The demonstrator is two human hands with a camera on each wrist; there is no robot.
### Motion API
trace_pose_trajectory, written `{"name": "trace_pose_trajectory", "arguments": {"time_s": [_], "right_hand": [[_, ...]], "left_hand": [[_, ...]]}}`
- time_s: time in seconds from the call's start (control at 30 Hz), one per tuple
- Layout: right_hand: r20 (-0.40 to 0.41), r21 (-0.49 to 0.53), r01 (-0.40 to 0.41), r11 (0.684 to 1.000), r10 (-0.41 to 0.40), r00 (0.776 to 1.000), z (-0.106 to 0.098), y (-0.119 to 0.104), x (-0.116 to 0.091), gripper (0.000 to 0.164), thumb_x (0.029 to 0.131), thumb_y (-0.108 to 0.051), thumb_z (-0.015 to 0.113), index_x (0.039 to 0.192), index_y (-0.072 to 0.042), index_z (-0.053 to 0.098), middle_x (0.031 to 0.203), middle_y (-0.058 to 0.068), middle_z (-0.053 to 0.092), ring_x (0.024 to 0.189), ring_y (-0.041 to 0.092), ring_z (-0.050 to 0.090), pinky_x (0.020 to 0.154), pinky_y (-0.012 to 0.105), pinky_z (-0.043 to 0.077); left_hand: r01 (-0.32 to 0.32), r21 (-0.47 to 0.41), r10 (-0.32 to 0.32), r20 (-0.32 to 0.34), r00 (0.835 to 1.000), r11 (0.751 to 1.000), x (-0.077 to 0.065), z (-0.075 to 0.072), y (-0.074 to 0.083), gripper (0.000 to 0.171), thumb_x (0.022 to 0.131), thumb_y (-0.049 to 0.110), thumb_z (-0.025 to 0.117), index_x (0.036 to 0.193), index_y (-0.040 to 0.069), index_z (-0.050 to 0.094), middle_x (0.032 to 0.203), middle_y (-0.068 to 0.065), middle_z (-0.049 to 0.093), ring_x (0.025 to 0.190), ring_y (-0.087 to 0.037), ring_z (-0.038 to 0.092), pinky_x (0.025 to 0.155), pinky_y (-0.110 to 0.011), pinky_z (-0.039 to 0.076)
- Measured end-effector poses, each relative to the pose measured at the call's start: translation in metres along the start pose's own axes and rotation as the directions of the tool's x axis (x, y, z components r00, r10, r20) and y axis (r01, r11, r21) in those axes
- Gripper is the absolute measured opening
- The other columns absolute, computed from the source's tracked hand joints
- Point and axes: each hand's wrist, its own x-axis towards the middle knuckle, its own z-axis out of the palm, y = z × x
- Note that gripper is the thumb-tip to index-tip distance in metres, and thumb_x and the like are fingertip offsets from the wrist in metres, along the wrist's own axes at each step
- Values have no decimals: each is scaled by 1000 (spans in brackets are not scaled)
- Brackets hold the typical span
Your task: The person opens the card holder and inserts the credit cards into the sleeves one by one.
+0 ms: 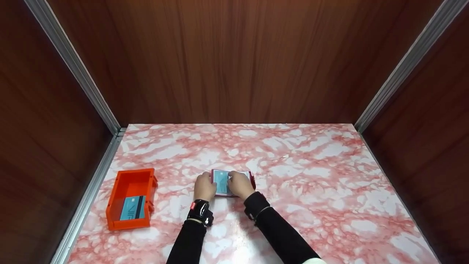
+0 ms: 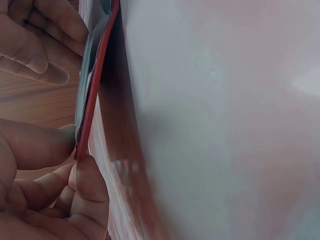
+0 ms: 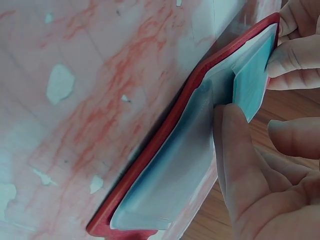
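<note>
Red cardholder (image 3: 165,155) ×1 | orange bin (image 1: 130,182) ×1 | left grip (image 1: 205,187) pinches cardholder | right grip (image 1: 240,185) apparently loose

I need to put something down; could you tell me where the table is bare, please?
The table is bare from the red card holder to the right wall and the back wall. A narrower strip lies between the orange bin and the left hand. That hand and the right hand crowd the holder.
</note>
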Motion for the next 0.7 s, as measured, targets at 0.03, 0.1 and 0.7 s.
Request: {"name": "trace_pose_trajectory", "arguments": {"time_s": [0.03,0.1,0.7], "right_hand": [[-4,0,5,1000,-5,1000,0,1,0,25,88,0,63,110,9,66,86,16,71,83,31,68,78,43,54],[-15,-11,16,1000,-17,1000,-2,2,0,24,87,0,63,109,8,67,84,15,71,82,30,68,77,42,54],[-145,-62,10,998,-19,989,-15,19,-2,19,87,-4,65,105,0,71,95,13,71,92,31,67,83,44,52]], "left_hand": [[-5,1,5,-4,1000,1000,0,0,0,33,75,-3,72,107,-8,64,92,-22,65,91,-40,63,84,-50,49],[-9,0,9,-11,1000,1000,-1,1,-1,33,75,-4,72,107,-9,65,92,-23,65,91,-41,63,83,-50,49],[6,16,-6,14,1000,1000,-2,-2,3,33,78,-3,70,110,-9,64,94,-21,65,94,-39,62,87,-49,48]]}}
